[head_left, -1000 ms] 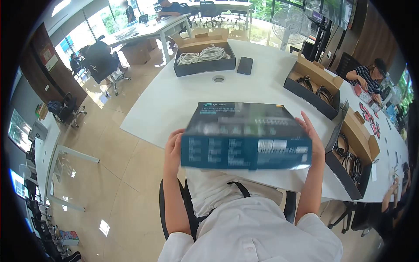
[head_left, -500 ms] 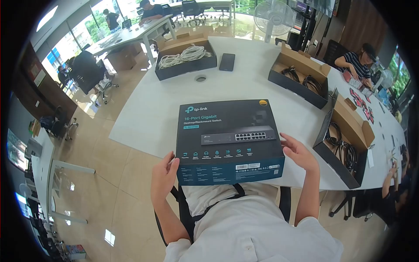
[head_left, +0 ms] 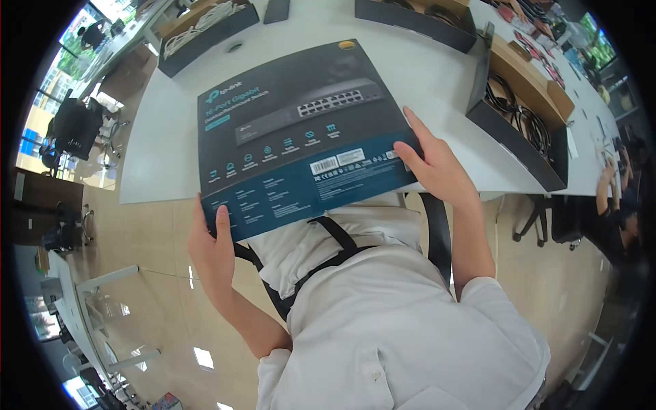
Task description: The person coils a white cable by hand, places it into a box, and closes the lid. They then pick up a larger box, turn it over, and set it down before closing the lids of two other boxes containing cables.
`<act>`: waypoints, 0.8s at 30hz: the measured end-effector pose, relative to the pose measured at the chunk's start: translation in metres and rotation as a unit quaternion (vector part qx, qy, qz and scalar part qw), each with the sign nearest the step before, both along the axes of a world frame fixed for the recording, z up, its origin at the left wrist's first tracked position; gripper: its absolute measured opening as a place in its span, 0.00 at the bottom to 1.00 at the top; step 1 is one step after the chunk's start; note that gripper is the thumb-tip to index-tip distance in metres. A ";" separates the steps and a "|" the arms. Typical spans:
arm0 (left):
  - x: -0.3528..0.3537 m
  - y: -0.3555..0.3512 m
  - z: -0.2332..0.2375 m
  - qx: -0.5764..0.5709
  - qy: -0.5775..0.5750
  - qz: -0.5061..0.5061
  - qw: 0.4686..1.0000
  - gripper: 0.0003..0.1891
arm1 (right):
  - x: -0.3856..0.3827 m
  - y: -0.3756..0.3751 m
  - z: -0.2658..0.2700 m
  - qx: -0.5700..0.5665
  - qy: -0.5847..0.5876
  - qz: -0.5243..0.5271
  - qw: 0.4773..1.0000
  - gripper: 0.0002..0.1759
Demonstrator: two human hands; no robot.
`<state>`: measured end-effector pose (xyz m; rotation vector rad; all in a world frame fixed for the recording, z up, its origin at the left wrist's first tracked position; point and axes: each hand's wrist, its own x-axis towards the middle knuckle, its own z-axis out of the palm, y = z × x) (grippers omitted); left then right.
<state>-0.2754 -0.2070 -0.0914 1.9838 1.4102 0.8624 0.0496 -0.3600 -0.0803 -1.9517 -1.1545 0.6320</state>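
At the white table's (head_left: 437,75) near edge, left hand (head_left: 212,249) and right hand (head_left: 437,167) are gripping opposite ends of a flat dark-and-teal cardboard switch box (head_left: 294,130).

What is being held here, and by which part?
The box, with both hands: the left hand grips its near left corner, the right hand its near right corner.

white rectangular table (head_left: 424,61) bearing an open black cardboard box of white cables (head_left: 205,39), a second open box of black cables (head_left: 511,142), a flat dark phone (head_left: 277,9).
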 end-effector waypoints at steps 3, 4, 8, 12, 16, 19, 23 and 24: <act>0.001 -0.007 0.007 0.005 0.033 0.015 0.999 0.27 | -0.003 -0.004 -0.004 0.027 -0.029 -0.018 0.999 0.37; 0.000 -0.006 0.006 0.003 0.029 0.011 1.000 0.28 | -0.003 -0.006 -0.002 0.024 -0.021 -0.018 0.999 0.36; -0.007 -0.005 0.004 0.029 0.041 0.008 0.999 0.30 | -0.005 -0.008 -0.002 0.035 -0.044 -0.024 0.998 0.35; -0.002 -0.013 0.019 0.023 0.087 0.014 0.996 0.30 | -0.008 -0.007 -0.001 0.038 -0.038 -0.026 0.998 0.33; 0.000 -0.012 0.017 0.021 0.059 0.009 0.998 0.30 | -0.013 -0.005 -0.009 0.058 -0.010 -0.030 0.998 0.30; 0.006 -0.009 0.015 -0.012 0.042 0.020 0.999 0.29 | -0.017 -0.002 -0.010 0.049 -0.030 -0.042 0.997 0.31; 0.006 0.011 -0.017 0.055 0.007 -0.015 0.998 0.29 | -0.020 0.003 -0.026 0.093 -0.097 -0.058 0.989 0.31; 0.007 0.013 -0.018 0.044 -0.005 -0.025 0.999 0.28 | -0.021 0.005 -0.028 0.101 -0.115 -0.067 0.986 0.31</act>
